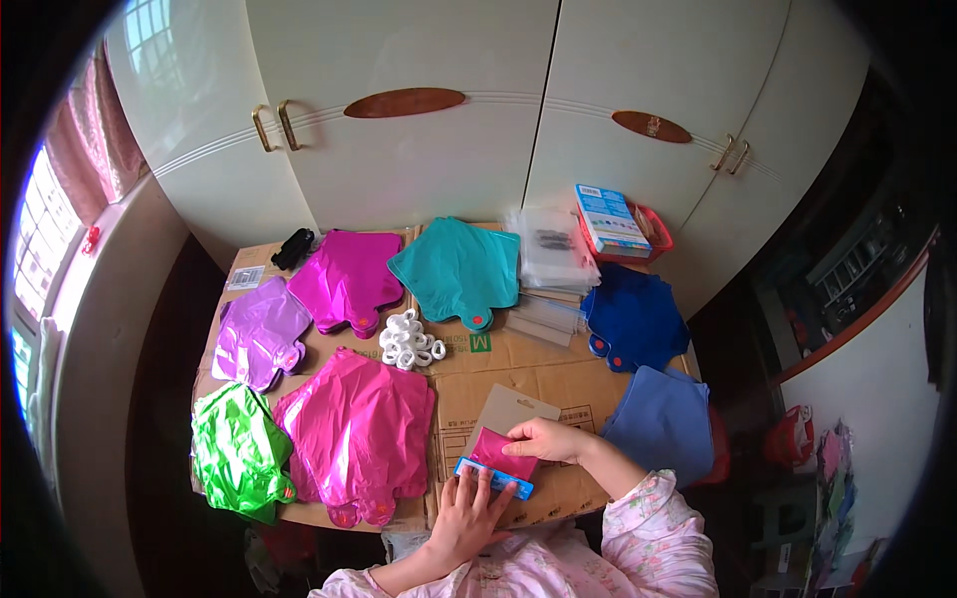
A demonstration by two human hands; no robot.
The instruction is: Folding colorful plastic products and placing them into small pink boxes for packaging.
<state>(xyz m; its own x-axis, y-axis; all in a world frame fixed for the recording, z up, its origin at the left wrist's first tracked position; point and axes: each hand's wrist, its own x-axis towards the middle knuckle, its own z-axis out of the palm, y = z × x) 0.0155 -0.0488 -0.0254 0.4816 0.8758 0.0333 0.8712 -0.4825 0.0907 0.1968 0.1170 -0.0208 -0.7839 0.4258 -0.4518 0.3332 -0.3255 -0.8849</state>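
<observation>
A folded pink foil balloon (488,450) lies on a pale backing card (513,406) with a hanging slot at its top, near the table's front edge. Across its lower end runs a blue printed strip (513,486). My left hand (467,516) rests on that strip, fingers stretched out and slightly apart. My right hand (548,441) is closed, with thumb and index finger together on the pink foil. Its other fingers are curled. Left of the hands is a stack of flat bright pink foil balloons (354,429); a periwinkle blue stack (660,419) is to the right.
Cardboard (478,374) covers the table. Around it are green (239,448), lilac (257,334), magenta (349,279), teal (459,267) and dark blue (638,317) foil stacks, white ribbon rolls (409,339), clear bags (548,249) and a red basket (653,231). White cabinets (399,159) stand behind.
</observation>
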